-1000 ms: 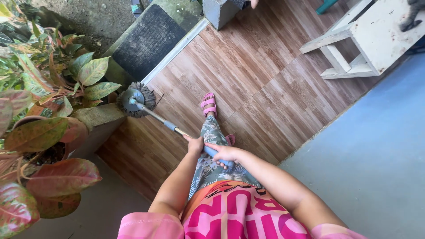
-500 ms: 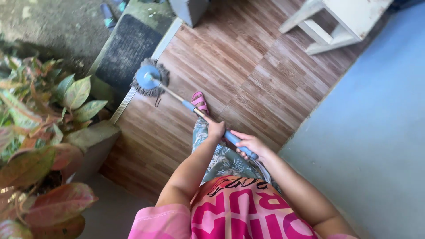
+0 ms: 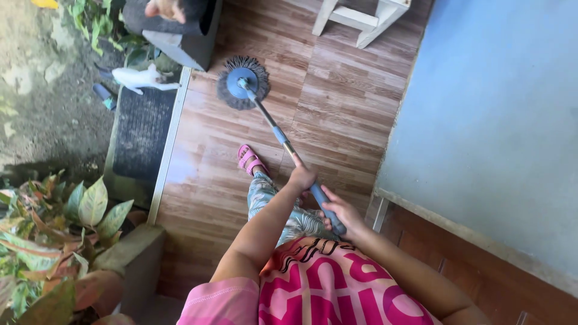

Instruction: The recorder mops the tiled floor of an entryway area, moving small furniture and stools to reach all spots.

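While the round mop head lies flat on the wood-look floor near the doormat, the left hand clasps the mop handle midway and the right hand wraps its blue end, giving leverage for pushing.

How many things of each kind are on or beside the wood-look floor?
Round mop: 1
Dark doormat: 1
White cat: 1
Pale wooden stool: 1
Pink sandal: 1
Leafy potted plant: 1
Total: 6
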